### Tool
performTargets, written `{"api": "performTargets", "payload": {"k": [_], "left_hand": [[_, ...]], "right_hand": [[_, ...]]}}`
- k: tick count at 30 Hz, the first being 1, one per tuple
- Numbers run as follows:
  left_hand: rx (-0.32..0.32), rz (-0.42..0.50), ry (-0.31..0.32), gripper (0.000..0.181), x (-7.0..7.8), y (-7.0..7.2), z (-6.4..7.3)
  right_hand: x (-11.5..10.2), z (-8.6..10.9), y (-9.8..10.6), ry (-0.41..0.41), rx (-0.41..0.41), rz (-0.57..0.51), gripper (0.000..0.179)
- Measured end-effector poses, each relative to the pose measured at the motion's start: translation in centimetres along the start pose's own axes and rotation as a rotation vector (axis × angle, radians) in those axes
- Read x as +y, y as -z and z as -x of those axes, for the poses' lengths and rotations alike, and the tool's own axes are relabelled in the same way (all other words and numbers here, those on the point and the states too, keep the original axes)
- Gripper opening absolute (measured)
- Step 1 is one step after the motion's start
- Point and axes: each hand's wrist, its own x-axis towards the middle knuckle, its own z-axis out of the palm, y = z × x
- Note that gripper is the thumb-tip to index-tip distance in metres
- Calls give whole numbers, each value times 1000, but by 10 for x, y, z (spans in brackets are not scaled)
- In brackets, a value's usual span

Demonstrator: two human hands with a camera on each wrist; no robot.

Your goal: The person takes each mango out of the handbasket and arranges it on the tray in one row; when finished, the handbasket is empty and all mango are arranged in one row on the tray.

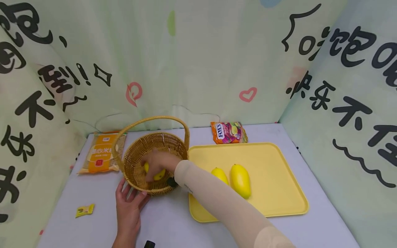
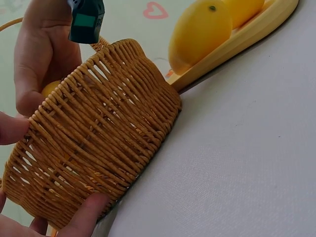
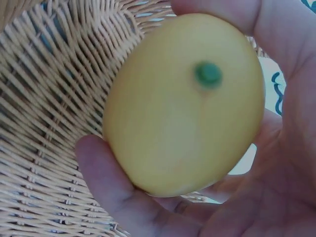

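Observation:
A woven wicker basket (image 1: 131,166) with a tall arched handle stands at the left of the table. My right hand (image 1: 159,162) reaches down inside it and holds a yellow mango (image 3: 182,108) with a green stem end, fingers and thumb around its sides. The basket's woven wall is close behind the fruit in the right wrist view. My left hand (image 1: 131,203) grips the basket's near left side, with fingertips at the rim and low on the wall in the left wrist view. Two more mangoes (image 1: 240,181) lie on a yellow tray (image 1: 279,186), one partly hidden by my right sleeve.
Behind the basket at the left lies an orange-labelled food bag (image 1: 100,153). A purple and orange FOX'S candy bag (image 1: 229,133) is behind the tray. A small yellow wrapped packet (image 1: 84,210) rests at the front left. Printed curtains surround the table.

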Motion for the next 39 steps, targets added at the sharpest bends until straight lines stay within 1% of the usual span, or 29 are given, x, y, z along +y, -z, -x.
{"api": "performTargets", "payload": {"k": [2,4,12,16,18,23,25,28,34,39], "left_hand": [[-2,0,-8,98,1,0,0],[-4,0,-11,98,1,0,-1],[-1,-11,5,102,-1,2,-2],[12,-32,1,102,-1,4,-2],[18,-37,0,101,-1,4,-2],[21,-33,-5,101,-1,2,-2],[24,-30,-7,101,-1,2,-2],[26,-26,-11,101,-2,2,-1],[18,-18,-20,101,-2,1,-1],[15,-9,-14,102,-3,0,-1]], "right_hand": [[1,2,1,16,19,-26,65],[4,4,1,46,40,-76,65],[34,18,-1,177,108,-346,69],[44,29,-3,226,133,-499,69],[48,35,-5,259,161,-548,70],[55,49,-12,343,243,-623,75],[57,55,-13,358,266,-650,76],[59,64,-14,370,292,-686,75],[62,79,-16,367,343,-758,76],[70,93,-18,378,364,-814,77]]}}
